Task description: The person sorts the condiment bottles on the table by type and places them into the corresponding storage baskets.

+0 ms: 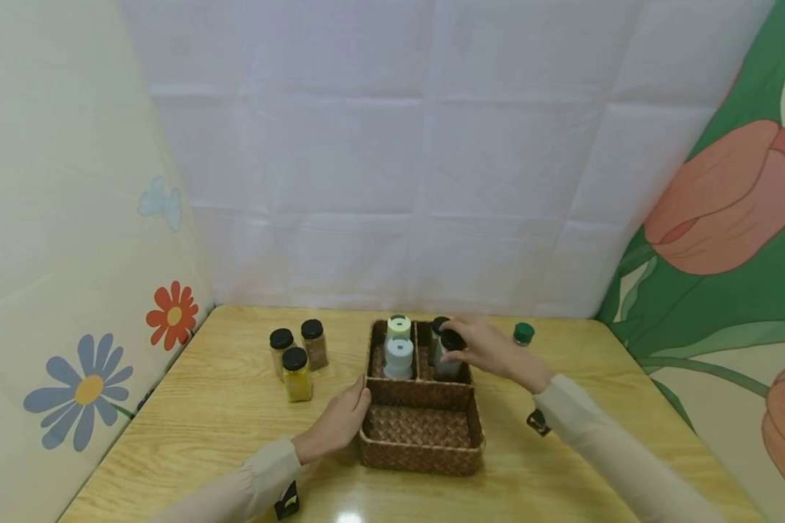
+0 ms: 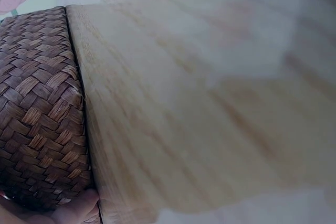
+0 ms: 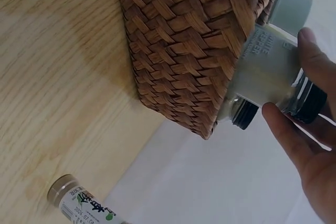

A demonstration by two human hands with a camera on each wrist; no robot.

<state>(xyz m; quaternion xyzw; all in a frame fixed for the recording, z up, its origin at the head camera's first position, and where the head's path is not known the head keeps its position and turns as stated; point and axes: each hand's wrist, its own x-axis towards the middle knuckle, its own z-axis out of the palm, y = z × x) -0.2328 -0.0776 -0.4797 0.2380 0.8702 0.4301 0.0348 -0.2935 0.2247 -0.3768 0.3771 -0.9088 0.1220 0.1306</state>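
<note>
A brown woven basket (image 1: 421, 457) with three compartments sits on the table. My right hand (image 1: 480, 349) grips a clear spice jar (image 3: 265, 64) near its black lid, partly inside the back right compartment; raised lettering on the glass reads white pepper. Another black-lidded jar (image 3: 241, 113) stands beside it in that compartment. In the back left compartment are a bottle with a yellow-green top (image 1: 399, 327) and one with a pale white top (image 1: 399, 352). My left hand (image 1: 336, 421) rests against the basket's left side, its fingertips (image 2: 79, 208) touching the weave.
Three black-lidded spice jars stand left of the basket, one holding yellow powder (image 1: 297, 385). A green-capped bottle (image 1: 523, 334) with a printed label is at the back right, behind my right forearm. White cloth (image 1: 392, 181) hangs behind the wooden table (image 1: 235, 407).
</note>
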